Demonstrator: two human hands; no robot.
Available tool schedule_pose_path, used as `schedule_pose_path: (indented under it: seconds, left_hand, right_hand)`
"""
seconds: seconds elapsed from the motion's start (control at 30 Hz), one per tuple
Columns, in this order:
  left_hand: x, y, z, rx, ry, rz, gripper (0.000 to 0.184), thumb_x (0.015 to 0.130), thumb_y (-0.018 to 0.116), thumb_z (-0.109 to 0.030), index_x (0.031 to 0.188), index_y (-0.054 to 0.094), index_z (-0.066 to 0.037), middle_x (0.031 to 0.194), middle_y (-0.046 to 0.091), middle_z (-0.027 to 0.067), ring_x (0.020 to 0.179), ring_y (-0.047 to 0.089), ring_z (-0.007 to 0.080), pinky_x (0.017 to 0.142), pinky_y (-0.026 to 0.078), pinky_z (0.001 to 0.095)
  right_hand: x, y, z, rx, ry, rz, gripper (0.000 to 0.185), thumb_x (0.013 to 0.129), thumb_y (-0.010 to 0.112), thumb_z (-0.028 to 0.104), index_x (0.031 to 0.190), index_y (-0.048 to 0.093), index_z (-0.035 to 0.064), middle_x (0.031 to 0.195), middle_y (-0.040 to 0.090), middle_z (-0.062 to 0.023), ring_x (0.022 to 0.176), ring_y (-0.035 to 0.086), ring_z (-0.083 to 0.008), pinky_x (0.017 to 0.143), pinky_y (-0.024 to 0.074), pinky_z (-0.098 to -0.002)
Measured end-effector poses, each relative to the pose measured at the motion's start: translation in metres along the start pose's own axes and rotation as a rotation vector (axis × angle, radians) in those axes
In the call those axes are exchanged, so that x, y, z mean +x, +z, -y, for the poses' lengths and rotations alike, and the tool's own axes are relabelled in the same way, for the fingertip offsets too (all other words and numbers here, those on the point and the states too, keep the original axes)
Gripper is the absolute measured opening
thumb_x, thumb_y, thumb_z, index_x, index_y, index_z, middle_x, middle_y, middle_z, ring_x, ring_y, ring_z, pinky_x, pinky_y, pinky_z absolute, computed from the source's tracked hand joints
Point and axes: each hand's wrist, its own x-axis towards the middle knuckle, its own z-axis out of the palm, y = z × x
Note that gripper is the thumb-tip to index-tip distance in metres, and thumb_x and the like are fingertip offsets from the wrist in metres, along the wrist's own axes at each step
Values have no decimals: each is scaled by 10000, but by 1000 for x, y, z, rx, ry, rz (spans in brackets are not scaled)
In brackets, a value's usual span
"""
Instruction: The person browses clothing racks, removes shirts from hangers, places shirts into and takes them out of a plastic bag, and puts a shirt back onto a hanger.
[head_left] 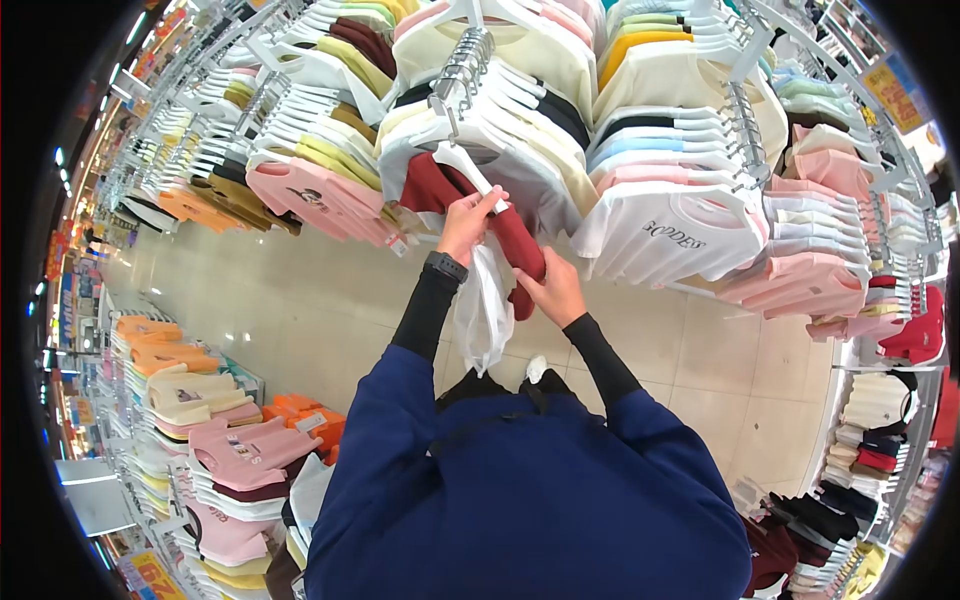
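A dark red shirt (518,245) hangs on a white hanger (460,165) in front of the middle rack. My left hand (466,228) is closed on one arm of that hanger, near the shirt's shoulder. On the shirt's lower right part, my right hand (556,290) has its fingers closed on the cloth. Below my left hand hangs a white translucent plastic bag (482,325); what holds it up is hidden. Behind the red shirt, several light shirts (550,165) hang in a row on a metal arm with coiled rings (465,65).
To the right hangs a white "GODDESS" shirt (670,230). A pink shirt (315,195) fronts the rack at left. Behind me at lower left are racks with a pink shirt (250,450) and orange clothes (305,420). Tiled floor (690,350) lies between the racks.
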Motion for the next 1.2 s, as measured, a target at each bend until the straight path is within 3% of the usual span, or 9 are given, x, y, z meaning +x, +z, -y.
schedule_pose_path:
  seconds: [0.17, 0.27, 0.37, 0.5, 0.53, 0.7, 0.8, 1.0, 1.2]
  left_hand:
    - [-3, -3, 3, -7, 28, 34, 364, 921, 647, -411, 1013, 704, -63, 844, 695, -25, 471, 343, -28, 401, 173, 205]
    - [-8, -3, -6, 48, 16, 40, 356, 926, 653, -371, 1020, 693, -30, 851, 696, 5, 553, 478, 2, 465, 321, 197]
    - [-9, 6, -9, 19, 76, 1, 349, 928, 662, -320, 1016, 677, 17, 863, 696, 47, 721, 609, 72, 672, 459, 222]
    - [-9, 8, -10, -1, 65, 12, 344, 928, 666, -287, 1005, 661, 49, 882, 699, 84, 876, 656, 139, 854, 463, 264]
    - [-10, 8, -11, -5, 64, 13, 344, 928, 665, -286, 1006, 659, 49, 885, 701, 86, 878, 658, 140, 849, 465, 263]
    - [-23, 16, -18, -31, 76, 53, 335, 947, 621, -366, 981, 659, -35, 886, 728, 85, 424, 298, -19, 386, 196, 193]
    - [-37, 25, -31, -92, 22, 63, 355, 952, 609, -378, 1008, 645, -29, 897, 726, 111, 425, 308, -18, 386, 204, 194]
    - [-49, 32, -35, -155, 8, 72, 380, 955, 592, -399, 1055, 624, -34, 922, 724, 134, 439, 376, -10, 392, 217, 189]
    - [-35, 32, -21, -124, 27, 4, 326, 961, 583, -380, 969, 636, -59, 892, 730, 119, 467, 447, -10, 386, 229, 190]
  right_hand:
    - [-13, 1, -17, -67, -155, -58, 236, 822, 663, 136, 1020, 594, 27, 832, 623, -171, 769, 602, -387, 679, 466, -456]
    - [-25, -12, -11, -137, -258, -73, 215, 836, 636, 121, 1034, 609, 41, 814, 611, -152, 756, 595, -367, 662, 454, -446]
    - [-45, -20, -12, -216, -314, -30, 200, 847, 628, 123, 1032, 616, 47, 812, 603, -140, 751, 590, -350, 647, 444, -433]
    - [-75, -20, -26, -252, -309, -7, 163, 851, 626, 122, 998, 618, 51, 811, 596, -128, 754, 588, -344, 657, 451, -429]
    - [-82, -17, -36, -252, -278, -9, 165, 852, 625, 129, 999, 619, 54, 814, 598, -131, 755, 590, -349, 656, 455, -434]
    - [-100, 6, -101, -325, -9, 132, 181, 884, 610, 176, 1026, 620, 63, 827, 614, -171, 759, 594, -398, 647, 457, -468]
    - [-95, 26, -108, -253, 72, 103, 202, 886, 606, 196, 1049, 618, 76, 901, 632, -188, 820, 605, -417, 689, 477, -473]
    - [-33, 70, -125, -263, -49, 87, 263, 876, 608, 212, 1099, 618, 75, 1036, 639, -208, 921, 607, -421, 767, 491, -489]
    - [0, 85, -142, -198, -6, -71, 260, 872, 592, 219, 1053, 628, 35, 991, 654, -243, 931, 605, -447, 779, 492, -501]
